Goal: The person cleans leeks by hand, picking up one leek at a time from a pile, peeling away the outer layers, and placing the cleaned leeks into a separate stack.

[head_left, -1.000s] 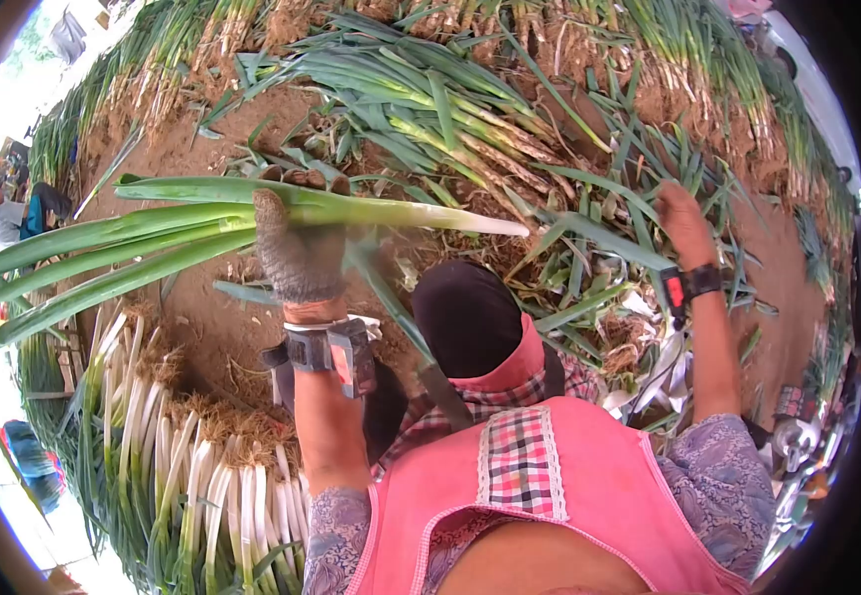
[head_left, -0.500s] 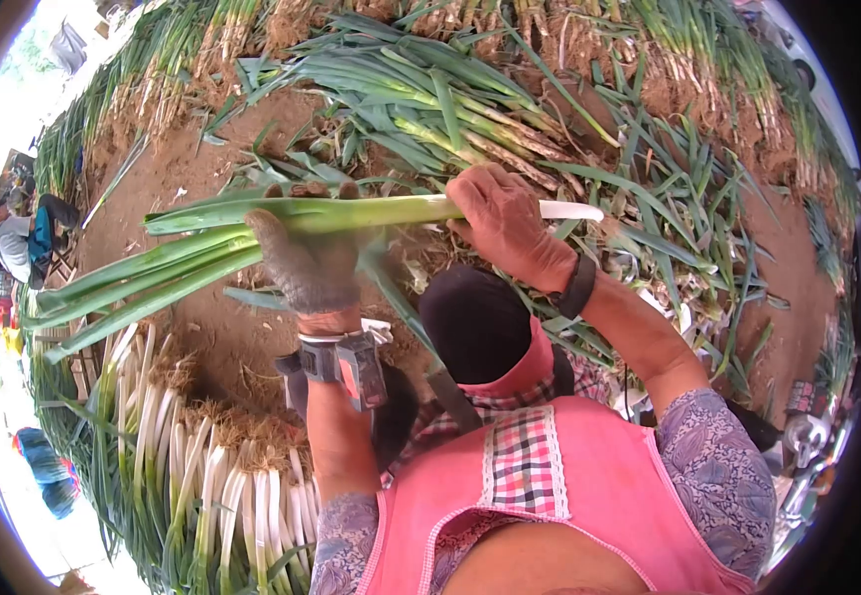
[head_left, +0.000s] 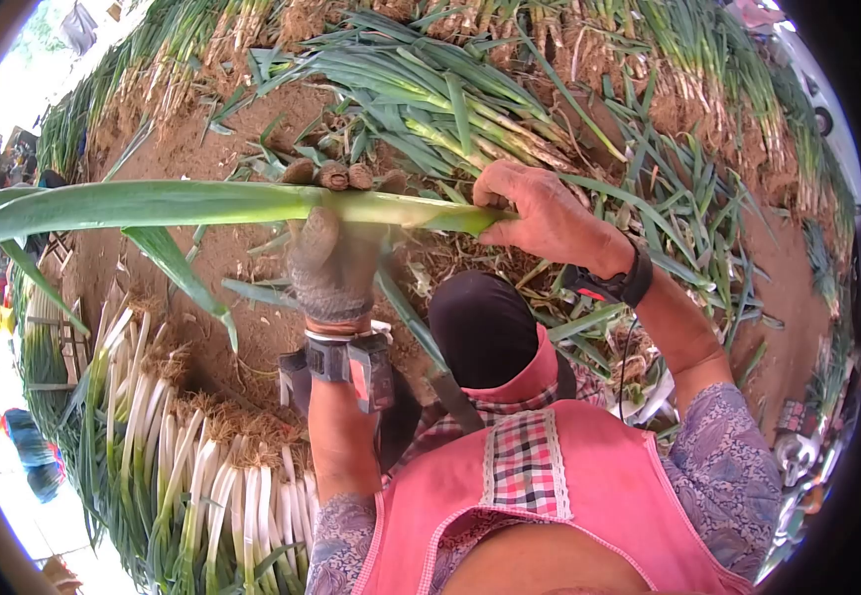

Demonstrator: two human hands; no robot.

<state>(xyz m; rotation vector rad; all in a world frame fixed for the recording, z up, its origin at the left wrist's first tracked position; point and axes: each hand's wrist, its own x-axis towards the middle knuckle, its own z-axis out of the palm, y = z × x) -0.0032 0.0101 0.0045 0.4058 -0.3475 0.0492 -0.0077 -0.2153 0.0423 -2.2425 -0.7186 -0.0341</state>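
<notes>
A leek lies level across the head view, its long green leaves reaching to the left edge and drooping beneath. My left hand, in a dirty grey glove, is closed around it near the middle, fingers over the far side and thumb on the near side. At its right end my bare right hand pinches a pale green outer leaf layer between thumb and fingers. The white shank does not show in the now frame.
Trimmed leeks with white shanks and roots are lined up at lower left. Untrimmed leeks lie in a pile ahead, with stripped leaves scattered to the right. More leeks stand around the edge. My black-covered knee is below my hands.
The leek has shifted left and its leaves now spread to the left edge. My right hand has turned from gripping the white shank to pinching an outer layer. My left hand keeps its hold.
</notes>
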